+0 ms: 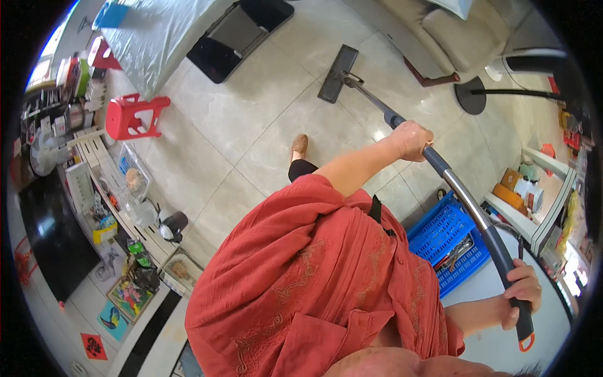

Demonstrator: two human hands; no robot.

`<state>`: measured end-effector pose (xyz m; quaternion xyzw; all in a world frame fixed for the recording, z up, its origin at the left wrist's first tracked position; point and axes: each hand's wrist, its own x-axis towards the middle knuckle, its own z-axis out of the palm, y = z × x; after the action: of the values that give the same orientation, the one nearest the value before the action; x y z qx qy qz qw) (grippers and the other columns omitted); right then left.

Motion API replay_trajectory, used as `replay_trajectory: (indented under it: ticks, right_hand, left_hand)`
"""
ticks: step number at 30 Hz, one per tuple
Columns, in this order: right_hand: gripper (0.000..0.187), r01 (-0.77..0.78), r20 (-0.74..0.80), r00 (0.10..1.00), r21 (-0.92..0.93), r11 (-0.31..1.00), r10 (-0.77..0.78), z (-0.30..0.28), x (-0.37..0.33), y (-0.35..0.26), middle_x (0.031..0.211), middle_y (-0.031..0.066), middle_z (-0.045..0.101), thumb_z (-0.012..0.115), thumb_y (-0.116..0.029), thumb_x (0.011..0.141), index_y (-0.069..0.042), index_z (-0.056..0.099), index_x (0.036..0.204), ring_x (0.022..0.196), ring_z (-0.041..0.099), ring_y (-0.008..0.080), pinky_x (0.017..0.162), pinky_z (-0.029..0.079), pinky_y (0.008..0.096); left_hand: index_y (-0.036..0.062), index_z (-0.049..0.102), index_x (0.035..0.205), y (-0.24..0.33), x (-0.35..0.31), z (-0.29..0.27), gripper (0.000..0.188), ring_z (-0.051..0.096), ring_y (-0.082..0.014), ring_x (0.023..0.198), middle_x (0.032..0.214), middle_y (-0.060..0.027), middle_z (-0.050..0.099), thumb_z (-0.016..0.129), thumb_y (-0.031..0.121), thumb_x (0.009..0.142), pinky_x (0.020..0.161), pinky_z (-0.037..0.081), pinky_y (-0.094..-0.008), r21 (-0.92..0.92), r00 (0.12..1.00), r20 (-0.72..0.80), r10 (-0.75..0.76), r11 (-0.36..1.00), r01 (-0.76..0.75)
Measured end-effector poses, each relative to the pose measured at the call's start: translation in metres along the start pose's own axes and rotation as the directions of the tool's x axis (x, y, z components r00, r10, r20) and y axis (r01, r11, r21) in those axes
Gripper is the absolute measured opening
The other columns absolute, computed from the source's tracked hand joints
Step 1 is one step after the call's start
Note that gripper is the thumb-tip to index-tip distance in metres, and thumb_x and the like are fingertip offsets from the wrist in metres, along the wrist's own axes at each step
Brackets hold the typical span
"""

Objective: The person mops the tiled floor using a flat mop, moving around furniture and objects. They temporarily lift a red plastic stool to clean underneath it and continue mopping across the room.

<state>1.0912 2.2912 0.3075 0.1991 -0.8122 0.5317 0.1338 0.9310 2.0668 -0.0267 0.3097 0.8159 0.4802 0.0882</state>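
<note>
A flat mop stretches across the right half of the head view, its long handle point(466, 196) dark grey and silver. My left hand point(411, 141) is closed round the lower part of the handle. Nearer the top end, my right hand point(522, 286) wraps round the dark grip, just before an orange hanging loop point(527, 342). The dark rectangular mop head point(338, 73) lies flat on pale glossy floor tiles point(276, 94), ahead of my foot in a brown shoe point(300, 144).
A red plastic stool point(135, 118) stands left, near a plastic-covered table point(163, 38). A black folded object point(235, 38) lies ahead. Right of the mop are a beige sofa point(465, 34) and a round black stand base point(471, 95). Blue baskets point(440, 235) sit beside me; a cluttered shelf lines the left.
</note>
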Motion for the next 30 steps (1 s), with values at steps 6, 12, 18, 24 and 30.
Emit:
replay_trajectory:
  ticks: [6, 12, 18, 24, 30]
  right_hand:
    - [0.023, 0.089, 0.716, 0.642, 0.286, 0.954, -0.275, 0.078, 0.133, 0.006, 0.067, -0.0011, 0.066, 0.071, -0.034, 0.074, -0.012, 0.064, 0.075, 0.072, 0.070, 0.0229, 0.072, 0.053, 0.0382]
    - [0.017, -0.045, 0.885, 0.164, 0.448, 0.893, -0.436, 0.218, 0.240, -0.005, 0.088, -0.0011, 0.071, 0.065, -0.025, 0.081, -0.009, 0.070, 0.083, 0.091, 0.068, 0.0220, 0.069, 0.052, 0.0336]
    - [0.020, -0.194, 0.810, 0.253, 0.578, 0.793, -0.529, 0.337, 0.232, 0.020, 0.084, 0.0051, 0.071, 0.063, -0.022, 0.080, -0.003, 0.069, 0.085, 0.089, 0.069, 0.0300, 0.077, 0.054, 0.0402]
    - [0.020, -0.484, 0.826, 0.562, 0.377, 0.790, -0.050, 0.379, 0.211, 0.016, 0.068, 0.0094, 0.067, 0.062, -0.020, 0.064, 0.000, 0.066, 0.068, 0.083, 0.071, 0.0346, 0.089, 0.053, 0.0465]
    - [0.022, -0.383, 0.461, 0.859, 0.294, 0.876, 0.221, 0.271, 0.185, 0.019, 0.061, 0.0092, 0.064, 0.063, -0.023, 0.065, -0.001, 0.065, 0.064, 0.071, 0.068, 0.0337, 0.088, 0.053, 0.0508]
  left_hand:
    - [0.0118, 0.064, 0.070, -0.038, -0.104, -0.073, 0.009, 0.062, -0.0293, 0.059, 0.062, -0.0084, 0.062, 0.070, 0.018, 0.068, 0.060, 0.049, -0.0398, 0.102, 0.839, -0.536, -0.095, 0.979, 0.176]
    - [0.0069, 0.065, 0.076, -0.056, -0.215, -0.152, 0.009, 0.062, -0.0284, 0.059, 0.062, -0.0076, 0.062, 0.070, 0.007, 0.069, 0.059, 0.048, -0.0385, 0.086, 0.614, -0.769, -0.179, 0.922, 0.377]
    - [0.0068, 0.064, 0.076, -0.087, -0.328, -0.160, 0.004, 0.063, -0.0291, 0.060, 0.066, -0.0108, 0.064, 0.067, 0.009, 0.074, 0.061, 0.049, -0.0389, 0.085, 0.412, -0.880, -0.234, 0.777, 0.623]
    - [0.0084, 0.067, 0.086, -0.103, -0.367, -0.165, 0.010, 0.064, -0.0300, 0.063, 0.064, -0.0091, 0.063, 0.068, 0.009, 0.076, 0.063, 0.049, -0.0393, 0.052, 0.391, -0.838, -0.381, 0.657, 0.752]
    - [0.0124, 0.067, 0.075, -0.129, -0.247, -0.159, 0.010, 0.063, -0.0305, 0.053, 0.057, -0.0090, 0.062, 0.072, 0.021, 0.074, 0.050, 0.051, -0.0391, 0.140, 0.638, -0.736, -0.226, 0.872, 0.470]
